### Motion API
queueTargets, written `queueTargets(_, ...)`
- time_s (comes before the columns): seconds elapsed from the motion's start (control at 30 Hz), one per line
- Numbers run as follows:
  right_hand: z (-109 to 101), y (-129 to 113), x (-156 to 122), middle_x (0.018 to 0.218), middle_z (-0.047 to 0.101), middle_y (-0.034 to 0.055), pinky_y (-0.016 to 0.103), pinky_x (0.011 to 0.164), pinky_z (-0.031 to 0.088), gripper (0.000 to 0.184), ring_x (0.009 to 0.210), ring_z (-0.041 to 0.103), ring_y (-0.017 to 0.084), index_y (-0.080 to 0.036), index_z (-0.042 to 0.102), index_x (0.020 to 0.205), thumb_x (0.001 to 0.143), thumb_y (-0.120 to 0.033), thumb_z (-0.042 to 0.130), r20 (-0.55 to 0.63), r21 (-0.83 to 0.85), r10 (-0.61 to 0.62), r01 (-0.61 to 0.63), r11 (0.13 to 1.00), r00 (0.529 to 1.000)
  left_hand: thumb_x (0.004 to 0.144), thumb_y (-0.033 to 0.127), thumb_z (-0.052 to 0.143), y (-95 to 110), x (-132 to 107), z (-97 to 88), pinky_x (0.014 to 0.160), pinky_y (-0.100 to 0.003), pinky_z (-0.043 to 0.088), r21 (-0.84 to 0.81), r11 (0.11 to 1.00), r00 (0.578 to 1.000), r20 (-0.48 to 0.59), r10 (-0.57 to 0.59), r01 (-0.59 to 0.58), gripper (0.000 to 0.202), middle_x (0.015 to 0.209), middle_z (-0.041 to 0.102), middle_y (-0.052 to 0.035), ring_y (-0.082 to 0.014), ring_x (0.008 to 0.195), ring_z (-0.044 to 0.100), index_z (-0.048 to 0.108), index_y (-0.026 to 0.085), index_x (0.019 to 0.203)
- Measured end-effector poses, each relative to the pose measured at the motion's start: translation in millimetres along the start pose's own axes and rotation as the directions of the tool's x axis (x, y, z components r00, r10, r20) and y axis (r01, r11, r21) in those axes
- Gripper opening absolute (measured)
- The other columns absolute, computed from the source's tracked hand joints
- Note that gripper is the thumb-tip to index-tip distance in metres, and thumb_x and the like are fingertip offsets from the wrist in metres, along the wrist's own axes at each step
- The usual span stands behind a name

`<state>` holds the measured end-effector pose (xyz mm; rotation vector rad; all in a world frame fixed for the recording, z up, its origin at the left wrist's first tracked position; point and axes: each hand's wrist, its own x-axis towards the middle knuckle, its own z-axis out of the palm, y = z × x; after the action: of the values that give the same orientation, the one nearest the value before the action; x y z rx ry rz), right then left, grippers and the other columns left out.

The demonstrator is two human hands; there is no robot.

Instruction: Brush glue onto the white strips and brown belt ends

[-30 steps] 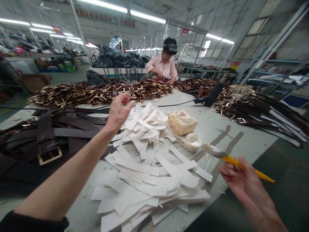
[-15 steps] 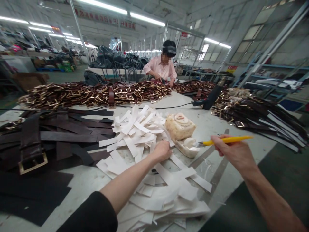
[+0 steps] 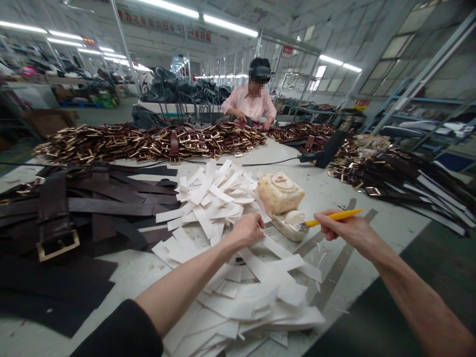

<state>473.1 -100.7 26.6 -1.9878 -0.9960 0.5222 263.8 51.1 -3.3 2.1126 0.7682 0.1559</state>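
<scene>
My right hand (image 3: 344, 228) is closed around the yellow handle of a brush (image 3: 334, 217). The brush's bristle end rests in a small cream-coated dish (image 3: 292, 228) of white paste, which adjoins a crusted, block-shaped container (image 3: 281, 192). To the left of the dish, my left hand (image 3: 248, 229) is closed, fingers curled down over the loose white strips (image 3: 215, 198). Its fingertips are partly hidden, so whether a strip is pinched between them is unclear. More white strips (image 3: 256, 302) lie overlapping in a fanned heap nearer me.
Dark leather straps (image 3: 107, 208) with a gold buckle (image 3: 58, 246) lie at left. Buckled belts (image 3: 148, 144) are heaped along the back. A black tool (image 3: 327, 148) with a cord stands at back right, near dark straps (image 3: 405, 186). A person (image 3: 253, 101) works across the table.
My right hand has moved slightly left, tilting the brush handle upward, with its tip still in the dish. My left hand has barely shifted over the strips. The view has moved slightly.
</scene>
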Motion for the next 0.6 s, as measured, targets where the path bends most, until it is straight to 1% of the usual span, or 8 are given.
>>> queueTargets(0.1,0.0,-1.9,-2.4,0.050,0.055,0.0014,0.025,0.041,0.044,0.047,0.042,0.050,0.012,-0.015,0.062,0.065,0.061,-0.062,0.066,-0.016,0.023,-0.010,0.011,1.000,1.000,0.070,0.012,0.058,5.3,-13.4,-12.8,0.052,-0.019,0.043,-0.092,0.996,1.000,-0.005,0.005,-0.006,0.007,0.062,0.055,0.0029,-0.0091,0.051,0.057,0.057,0.015,0.076)
queueTargets(0.17,-0.3,-4.1,-1.3,0.049,0.055,0.0014,0.025,0.041,0.044,0.044,0.042,0.050,0.012,-0.016,0.060,0.062,0.062,-0.059,0.065,-0.052,0.023,-0.018,0.020,1.000,0.998,0.073,0.011,0.055,7.3,-24.6,-23.2,0.045,-0.017,0.040,-0.208,0.978,1.000,-0.015,-0.005,0.002,0.003,0.058,0.052,0.0045,-0.0070,0.045,0.054,0.055,0.014,0.075)
queueTargets(0.27,-3.7,-3.5,1.7,0.048,0.055,0.0013,0.025,0.041,0.043,0.040,0.041,0.049,0.012,-0.017,0.059,0.058,0.062,-0.056,0.065,-0.072,0.007,-0.028,0.029,1.000,0.997,0.073,0.011,0.055,4.4,-46.7,-41.0,0.041,-0.015,0.036,-0.440,0.898,0.997,-0.066,-0.045,0.011,0.004,0.052,0.049,0.0055,-0.0065,0.043,0.052,0.052,0.014,0.073)
queueTargets(0.37,-10.7,2.6,2.0,0.044,0.052,0.0004,0.024,0.040,0.040,0.039,0.039,0.047,0.011,-0.017,0.056,0.052,0.065,-0.054,0.063,-0.106,-0.037,-0.033,0.029,0.999,0.994,0.072,0.013,0.057,-6.7,-74.5,-55.8,0.042,-0.015,0.036,-0.559,0.828,0.984,-0.120,-0.131,0.043,0.004,0.049,0.050,0.0052,-0.0060,0.043,0.050,0.053,0.013,0.072)
queueTargets(0.43,-14.9,7.1,0.3,0.043,0.050,0.0000,0.023,0.040,0.038,0.039,0.039,0.046,0.011,-0.018,0.054,0.049,0.066,-0.052,0.062,-0.136,-0.067,-0.037,0.028,0.997,0.990,0.070,0.015,0.060,-16.5,-93.8,-60.6,0.042,-0.015,0.035,-0.610,0.787,0.973,-0.115,-0.201,0.091,0.007,0.050,0.051,0.0050,-0.0056,0.043,0.050,0.053,0.013,0.072)
queueTargets(0.5,-16.8,9.7,-1.8,0.043,0.051,0.0001,0.023,0.041,0.037,0.038,0.039,0.046,0.011,-0.018,0.055,0.050,0.067,-0.051,0.062,-0.164,-0.090,-0.044,0.030,0.995,0.985,0.067,0.018,0.063,-26.2,-111.1,-61.1,0.043,-0.015,0.035,-0.653,0.744,0.963,-0.085,-0.255,0.140,0.012,0.051,0.052,0.0048,-0.0055,0.044,0.050,0.054,0.012,0.074)
queueTargets(0.6,-14.5,10.0,-4.9,0.046,0.054,0.0005,0.024,0.042,0.040,0.035,0.041,0.049,0.012,-0.018,0.058,0.055,0.069,-0.050,0.061,-0.209,-0.110,-0.077,0.055,0.992,0.975,0.063,0.022,0.065,-37.4,-129.3,-57.5,0.047,-0.016,0.036,-0.698,0.692,0.956,-0.040,-0.291,0.182,0.024,0.052,0.054,0.0049,-0.0061,0.047,0.051,0.058,0.012,0.083)
